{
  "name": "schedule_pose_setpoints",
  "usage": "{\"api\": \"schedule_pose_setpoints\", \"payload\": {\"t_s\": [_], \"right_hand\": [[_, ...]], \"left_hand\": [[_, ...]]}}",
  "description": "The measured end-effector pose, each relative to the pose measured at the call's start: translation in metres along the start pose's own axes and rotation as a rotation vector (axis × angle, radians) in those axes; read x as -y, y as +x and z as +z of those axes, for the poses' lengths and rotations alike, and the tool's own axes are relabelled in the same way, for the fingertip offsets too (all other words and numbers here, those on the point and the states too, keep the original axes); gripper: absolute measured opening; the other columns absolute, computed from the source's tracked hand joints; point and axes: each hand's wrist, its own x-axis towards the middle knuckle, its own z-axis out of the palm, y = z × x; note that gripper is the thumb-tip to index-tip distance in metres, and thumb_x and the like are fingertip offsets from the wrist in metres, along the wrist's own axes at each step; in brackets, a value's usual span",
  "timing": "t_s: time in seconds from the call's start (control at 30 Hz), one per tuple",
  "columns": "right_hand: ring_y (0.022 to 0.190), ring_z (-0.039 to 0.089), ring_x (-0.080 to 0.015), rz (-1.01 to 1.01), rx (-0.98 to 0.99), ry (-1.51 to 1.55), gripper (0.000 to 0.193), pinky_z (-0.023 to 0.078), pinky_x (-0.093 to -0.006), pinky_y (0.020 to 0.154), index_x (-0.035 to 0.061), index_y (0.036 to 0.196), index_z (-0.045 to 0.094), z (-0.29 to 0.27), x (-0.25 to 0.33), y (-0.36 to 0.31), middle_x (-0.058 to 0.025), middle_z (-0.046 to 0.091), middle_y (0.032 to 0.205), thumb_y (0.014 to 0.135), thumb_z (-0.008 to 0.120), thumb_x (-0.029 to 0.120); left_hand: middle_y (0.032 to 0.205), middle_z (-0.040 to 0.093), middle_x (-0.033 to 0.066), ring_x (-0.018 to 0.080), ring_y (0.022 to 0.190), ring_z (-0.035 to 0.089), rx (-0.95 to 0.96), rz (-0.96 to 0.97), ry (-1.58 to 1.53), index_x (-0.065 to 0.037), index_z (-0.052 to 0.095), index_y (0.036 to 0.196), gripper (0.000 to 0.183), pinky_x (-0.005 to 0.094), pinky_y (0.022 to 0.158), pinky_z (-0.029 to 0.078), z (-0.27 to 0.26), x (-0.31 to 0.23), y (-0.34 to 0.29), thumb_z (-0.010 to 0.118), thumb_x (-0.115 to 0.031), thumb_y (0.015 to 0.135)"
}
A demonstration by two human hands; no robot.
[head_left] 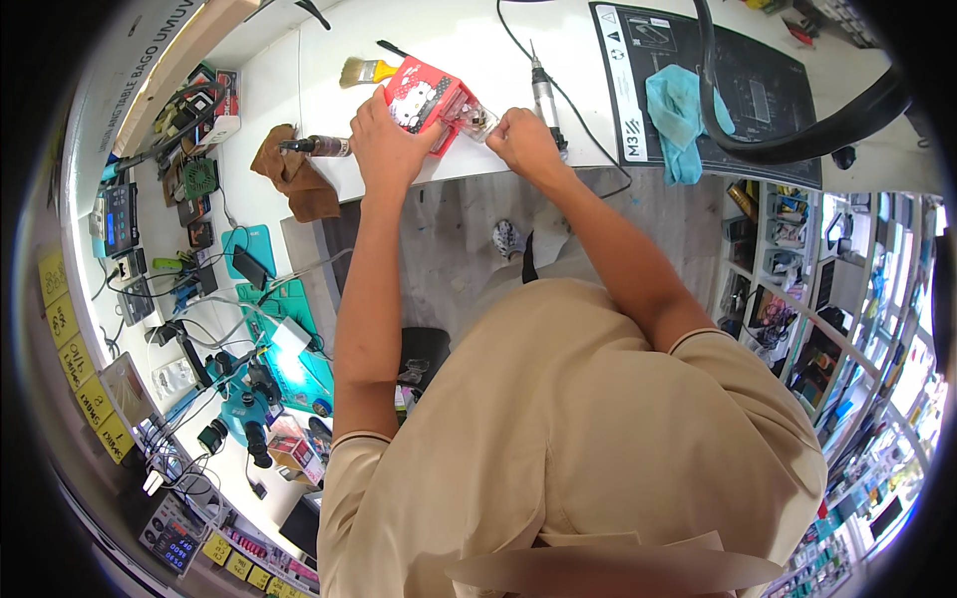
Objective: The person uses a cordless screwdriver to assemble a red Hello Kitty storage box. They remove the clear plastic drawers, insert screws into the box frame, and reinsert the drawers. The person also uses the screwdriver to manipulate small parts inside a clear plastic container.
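Observation:
My left hand (pixel 387 145) is wrapped round a small red box (pixel 424 98) with a white cartoon cat on its face. The box is tilted above the white bench (pixel 454 42), its open end toward the right. At that opening is a clear plastic packet or tray (pixel 475 122), with small pieces that I cannot make out. My right hand (pixel 526 147) pinches the outer end of this clear plastic. How far the plastic reaches into the box is hidden.
A brush (pixel 367 72) with a yellow handle lies behind the box. A slim metal tool (pixel 544 105) with a cable lies beyond my right hand. A blue cloth (pixel 680 115) covers part of a black mat (pixel 768 85). On the left are a brown cloth (pixel 289 174), a bottle (pixel 324 147) and a teal microscope (pixel 244 404).

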Motion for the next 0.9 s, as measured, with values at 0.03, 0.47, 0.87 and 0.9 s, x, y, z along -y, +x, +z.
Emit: {"api": "schedule_pose_setpoints", "payload": {"t_s": [0.03, 0.47, 0.87, 0.9], "right_hand": [[0.100, 0.070, -0.0443, -0.005, -0.013, -0.004, 0.031, 0.057, -0.0517, 0.092, -0.0047, 0.101, 0.069, 0.000, 0.000, -0.001, -0.0272, 0.070, 0.103, 0.091, 0.073, 0.024], [0.088, 0.073, -0.0370, 0.162, -0.067, 0.125, 0.028, 0.058, -0.0465, 0.081, -0.0010, 0.096, 0.067, -0.003, 0.004, -0.013, -0.0216, 0.073, 0.093, 0.087, 0.079, 0.023], [0.073, 0.065, -0.0154, 0.170, -0.126, 0.409, 0.026, 0.055, -0.0339, 0.069, 0.0017, 0.095, 0.061, -0.021, -0.002, -0.040, -0.0078, 0.071, 0.084, 0.089, 0.078, 0.019], [0.073, 0.064, -0.0142, 0.151, -0.119, 0.423, 0.025, 0.055, -0.0330, 0.069, 0.0016, 0.096, 0.061, -0.022, -0.003, -0.045, -0.0070, 0.071, 0.085, 0.089, 0.078, 0.019]], "left_hand": [[0.144, 0.059, 0.0215, 0.0414, 0.136, 0.053, 0.004, 0.006, 0.013, -0.002, 0.047, 0.158, 0.102, 0.0538, 0.116, 0.044, 0.000, 0.000, 0.001, 0.089, -0.048, 0.077], [0.152, 0.053, 0.0211, 0.0395, 0.145, 0.046, 0.048, 0.030, -0.015, -0.004, 0.039, 0.164, 0.116, 0.0561, 0.120, 0.038, 0.010, 0.019, 0.019, 0.092, -0.054, 0.074], [0.148, 0.057, 0.0172, 0.0294, 0.130, 0.058, 0.065, -0.422, -1.020, -0.002, 0.046, 0.158, 0.083, 0.0470, 0.112, 0.046, 0.006, -0.037, -0.080, 0.075, -0.055, 0.101], [0.146, 0.058, 0.0171, 0.0274, 0.125, 0.062, 0.160, -0.638, -1.214, -0.002, 0.047, 0.156, 0.078, 0.0440, 0.108, 0.049, 0.015, -0.047, -0.089, 0.072, -0.055, 0.104]]}}
